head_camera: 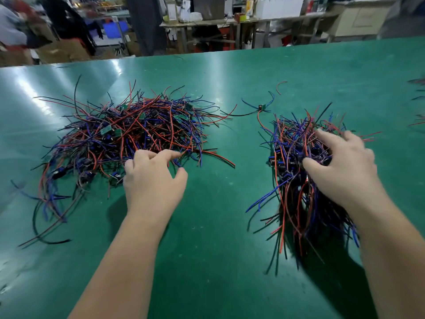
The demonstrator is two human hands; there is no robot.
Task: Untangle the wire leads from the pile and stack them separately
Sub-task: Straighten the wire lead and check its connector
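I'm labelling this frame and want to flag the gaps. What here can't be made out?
Head view: whether the left hand pinches a lead at the near edge of the tangled pile; its fingertips blur into the wires.
Head view: the stack of sorted leads is partly covered by the right hand and forearm.
Head view: more wires are cut off by the right frame edge.
Head view: the background benches are blurred.

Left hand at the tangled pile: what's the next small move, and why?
Probably pinch one lead with the left hand at the near edge of the tangled pile and draw it out. Its fingers are apart over loose red and blue ends there, pinching nothing visible, while the right hand rests on the separate stack.
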